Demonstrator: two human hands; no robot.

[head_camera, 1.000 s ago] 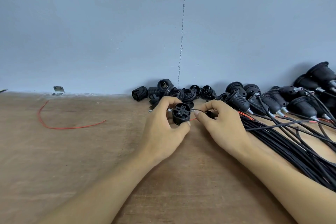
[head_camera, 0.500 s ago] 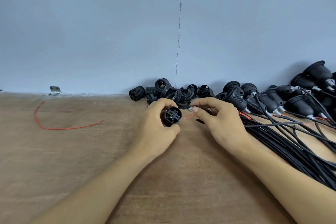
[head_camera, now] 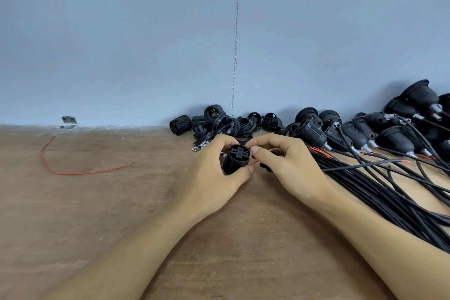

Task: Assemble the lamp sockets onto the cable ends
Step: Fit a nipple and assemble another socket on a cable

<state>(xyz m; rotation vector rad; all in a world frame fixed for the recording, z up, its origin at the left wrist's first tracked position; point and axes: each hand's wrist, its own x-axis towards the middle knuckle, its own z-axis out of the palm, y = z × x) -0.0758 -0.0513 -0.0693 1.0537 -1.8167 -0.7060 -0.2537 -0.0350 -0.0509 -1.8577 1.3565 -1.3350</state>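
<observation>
Gripping one socket (head_camera: 237, 160) in the left hand (head_camera: 209, 178) over the tabletop (head_camera: 117, 207), right hand (head_camera: 289, 168) pinching a thin wire (head_camera: 248, 151) at its top; wired sockets (head_camera: 314, 133) piled right, loose sockets (head_camera: 219, 124) behind, likely many remaining.

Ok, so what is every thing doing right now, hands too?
Left hand: gripping the socket.
Right hand: pinching a thin wire at the socket's end.
Socket: held tilted, end facing us.
Loose red wire: lying curved on the table.
Cables: lying bundled on the right.
</observation>
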